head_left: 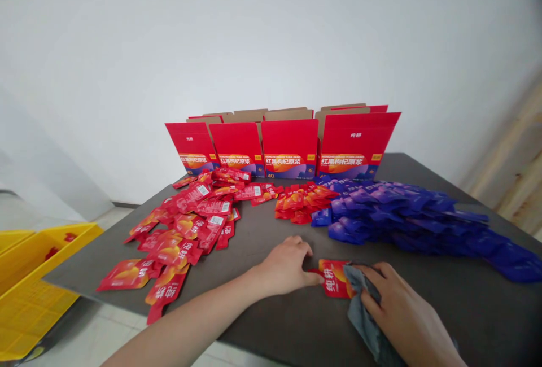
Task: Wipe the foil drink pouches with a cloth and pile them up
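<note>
A red pouch (332, 283) lies flat on the dark table (271, 322) near its front edge. My left hand (285, 268) rests on the table with its fingertips pressing the pouch's left end, fingers curled. My right hand (400, 313) grips a grey cloth (359, 305) and holds it against the pouch's right end. A loose heap of red pouches (190, 223) spreads to the left, a smaller red stack (302, 200) sits in the middle, and a long pile of blue pouches (415, 220) runs to the right.
Several open red cartons (288, 149) stand in a row at the table's far edge against a white wall. Yellow plastic crates (29, 276) sit on the floor at the left. Some red pouches overhang the table's left front edge.
</note>
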The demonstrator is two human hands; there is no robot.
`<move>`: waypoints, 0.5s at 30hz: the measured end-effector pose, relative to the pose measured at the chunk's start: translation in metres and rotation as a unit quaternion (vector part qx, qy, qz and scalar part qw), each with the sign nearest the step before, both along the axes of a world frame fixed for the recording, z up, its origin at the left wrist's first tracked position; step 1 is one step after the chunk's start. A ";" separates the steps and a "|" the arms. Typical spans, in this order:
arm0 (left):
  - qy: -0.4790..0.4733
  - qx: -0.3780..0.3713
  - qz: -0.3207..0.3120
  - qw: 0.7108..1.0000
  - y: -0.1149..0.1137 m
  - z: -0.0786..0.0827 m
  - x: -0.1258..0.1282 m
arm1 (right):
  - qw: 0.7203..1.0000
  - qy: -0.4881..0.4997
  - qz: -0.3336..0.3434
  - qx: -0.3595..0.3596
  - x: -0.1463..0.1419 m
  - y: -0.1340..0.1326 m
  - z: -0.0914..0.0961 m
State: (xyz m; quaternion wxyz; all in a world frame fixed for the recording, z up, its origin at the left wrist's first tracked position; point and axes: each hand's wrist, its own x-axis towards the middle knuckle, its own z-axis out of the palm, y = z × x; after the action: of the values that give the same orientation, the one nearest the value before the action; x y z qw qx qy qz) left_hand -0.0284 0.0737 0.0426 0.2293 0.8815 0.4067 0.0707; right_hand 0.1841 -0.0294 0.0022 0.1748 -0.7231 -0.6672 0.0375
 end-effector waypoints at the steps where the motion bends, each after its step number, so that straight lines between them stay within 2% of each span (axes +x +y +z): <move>1: 0.026 -0.005 0.002 1.000 0.001 0.001 0.003 | 1.000 0.007 -0.002 -0.003 0.001 0.000 -0.001; 6: 0.075 -0.018 -0.028 0.997 0.007 0.001 0.015 | 1.000 0.021 -0.011 -0.004 0.004 -0.001 -0.003; 8: 0.069 -0.050 -0.020 0.996 0.011 0.000 0.015 | 1.000 0.017 -0.010 -0.003 0.007 -0.003 -0.003; 11: 0.015 -0.201 -0.005 0.979 0.019 -0.006 0.011 | 1.000 -0.001 -0.018 -0.004 0.015 -0.007 -0.001; 13: -0.048 -0.309 0.012 0.950 0.024 -0.012 0.009 | 0.999 -0.023 -0.032 -0.002 0.018 -0.009 0.002; 15: -0.104 -0.365 0.033 0.925 0.026 -0.020 0.009 | 0.998 -0.040 -0.041 0.006 0.012 -0.010 0.008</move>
State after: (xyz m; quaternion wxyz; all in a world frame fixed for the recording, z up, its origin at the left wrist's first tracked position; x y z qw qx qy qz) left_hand -0.0196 0.0994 0.0224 0.5733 0.7108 0.4073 0.0163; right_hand 0.1962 -0.0395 0.0101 0.1540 -0.7496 -0.6437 -0.0023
